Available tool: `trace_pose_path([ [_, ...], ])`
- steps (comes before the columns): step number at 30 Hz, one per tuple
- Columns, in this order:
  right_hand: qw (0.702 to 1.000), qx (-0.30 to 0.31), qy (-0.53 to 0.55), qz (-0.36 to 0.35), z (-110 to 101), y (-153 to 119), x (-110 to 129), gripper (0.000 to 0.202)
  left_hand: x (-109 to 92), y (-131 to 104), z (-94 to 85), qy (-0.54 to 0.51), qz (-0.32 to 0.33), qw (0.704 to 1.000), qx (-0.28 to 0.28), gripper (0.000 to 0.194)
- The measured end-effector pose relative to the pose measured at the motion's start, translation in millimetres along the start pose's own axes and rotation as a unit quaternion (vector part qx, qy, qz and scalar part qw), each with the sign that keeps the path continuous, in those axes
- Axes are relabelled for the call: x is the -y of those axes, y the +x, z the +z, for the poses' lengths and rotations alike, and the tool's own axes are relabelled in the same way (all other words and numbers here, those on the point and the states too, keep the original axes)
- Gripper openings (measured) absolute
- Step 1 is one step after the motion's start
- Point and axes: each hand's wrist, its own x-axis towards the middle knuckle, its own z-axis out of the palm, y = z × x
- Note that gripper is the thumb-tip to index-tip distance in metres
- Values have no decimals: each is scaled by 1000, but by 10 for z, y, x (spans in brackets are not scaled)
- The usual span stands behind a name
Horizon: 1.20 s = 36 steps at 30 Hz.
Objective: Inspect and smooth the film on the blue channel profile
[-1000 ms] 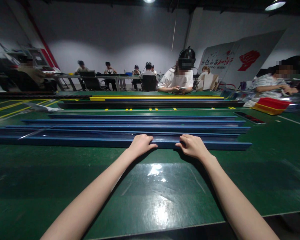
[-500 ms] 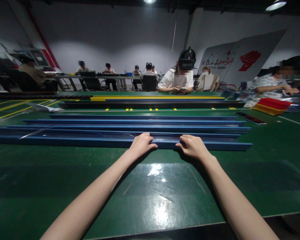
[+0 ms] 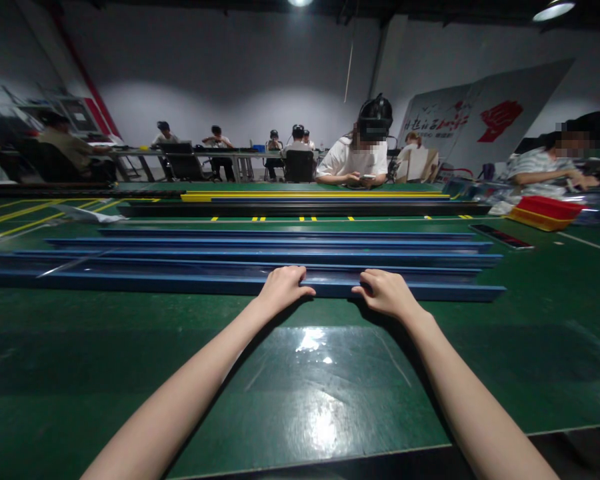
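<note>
A long blue channel rail (image 3: 335, 291) lies crosswise on the green table, the nearest of several blue rails. My left hand (image 3: 283, 288) grips its near wall, thumb in front and fingers curled over the top edge. To the right, my right hand (image 3: 384, 289) holds the same rail, its thumb also pressed on the near side. The tips of the fingers inside the channel are partly hidden. Beyond it, another blue rail (image 3: 405, 259) runs nearly parallel. A strip of clear film (image 3: 75, 264) lies across the rails at the left.
Black rails (image 3: 305, 209) and yellow rails (image 3: 310, 196) lie farther back. A phone (image 3: 501, 236) and a red bin (image 3: 545, 212) are at the right, a white sheet of paper (image 3: 87, 215) at the left. One person (image 3: 355, 163) sits opposite; others sit around the room.
Both hands keep their hold on the near rail, and the rails stay in place. The person at the far right has shifted their hands slightly.
</note>
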Motion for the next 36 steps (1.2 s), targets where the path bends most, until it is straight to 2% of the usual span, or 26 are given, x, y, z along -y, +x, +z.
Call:
trace_pose_path([
  [13,1000,0,-4,-4,8,7,-13,30,-25,-11,-23,40,3,999,9,33],
  [21,1000,7,-4,4,-6,1,-7,31,9,0,28,45,26,999,4,32],
  [29,1000,24,3,-7,-12,0,16,28,64,-55,159,124,114,985,-48,33],
  [36,999,22,5,-24,48,8,69,30,34,-92,210,139,114,980,-80,33],
])
